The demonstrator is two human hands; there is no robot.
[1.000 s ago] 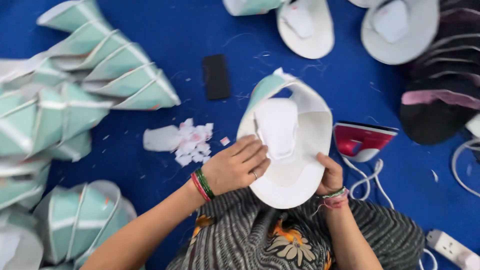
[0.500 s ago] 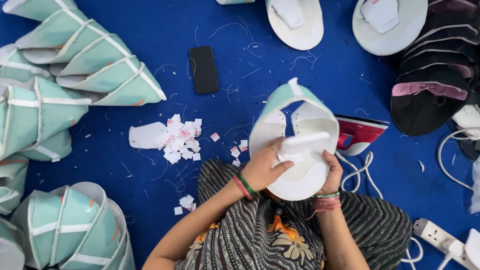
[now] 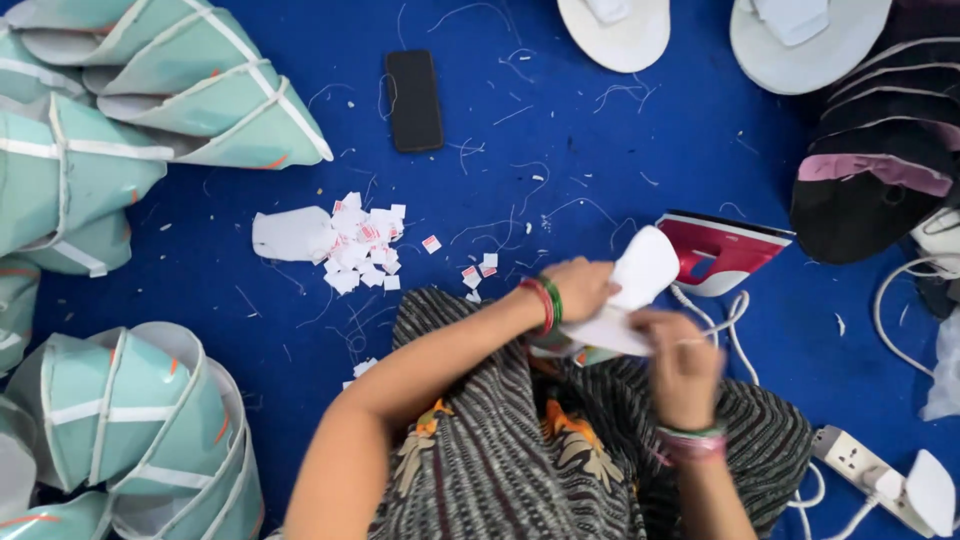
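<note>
I hold a white cap-front panel (image 3: 640, 285) over my lap, folded and blurred by motion. My left hand (image 3: 578, 288) grips its left edge, with red and green bangles on the wrist. My right hand (image 3: 683, 360) pinches the lower right part of the same piece. A teal lining edge peeks out beneath the panel near my knee.
A red iron (image 3: 725, 250) lies just right of the panel, its white cord running to a power strip (image 3: 865, 465). Stacks of teal cap panels (image 3: 120, 100) fill the left. White paper scraps (image 3: 355, 240), a black phone (image 3: 414, 100), white brims (image 3: 615, 30) and dark caps (image 3: 880, 150) lie on the blue cloth.
The panel has dropped from upright and spread open to folded low over my lap. Both hands have shifted right and down with it, and the view has moved lower.
</note>
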